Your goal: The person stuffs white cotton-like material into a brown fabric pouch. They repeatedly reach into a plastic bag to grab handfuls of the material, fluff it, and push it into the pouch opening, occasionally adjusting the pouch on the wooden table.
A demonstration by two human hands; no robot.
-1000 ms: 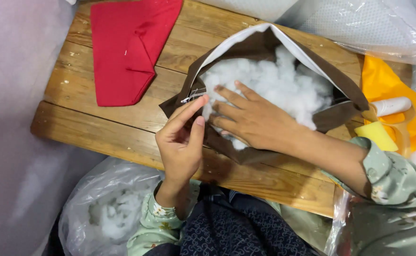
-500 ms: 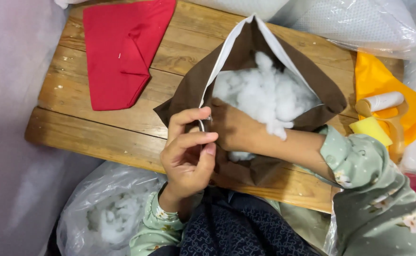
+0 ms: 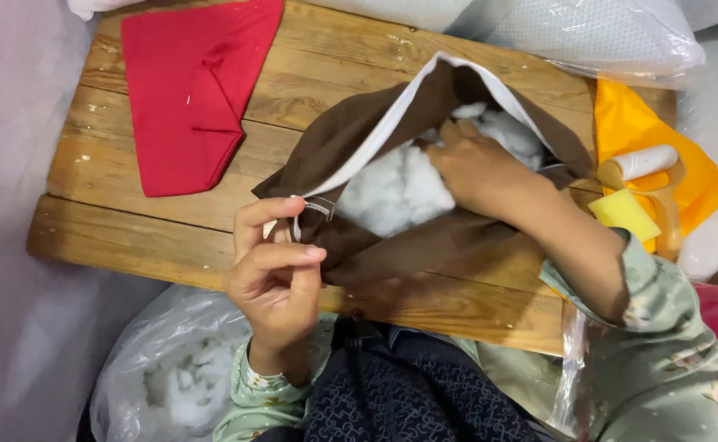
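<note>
A brown fabric cover (image 3: 359, 135) with a white inner edge lies on the wooden table (image 3: 130, 237), its mouth held wide. My left hand (image 3: 277, 274) pinches the cover's near edge at the corner of the opening. Inside the opening, my right hand (image 3: 477, 168) presses on white fibre stuffing (image 3: 391, 192). The fingertips of that hand are hidden among the stuffing and the cloth.
A folded red cloth (image 3: 187, 90) lies at the table's far left. An orange cloth (image 3: 645, 131), a white roll (image 3: 645, 162) and a yellow sponge (image 3: 625, 213) sit at the right. A clear bag of stuffing (image 3: 171, 376) rests below the table; plastic bags (image 3: 588, 33) lie behind.
My right hand has gone deeper into the cover, pushing the stuffing in. The cover's mouth has lifted and opened wider while my left hand kept its pinch on the edge.
</note>
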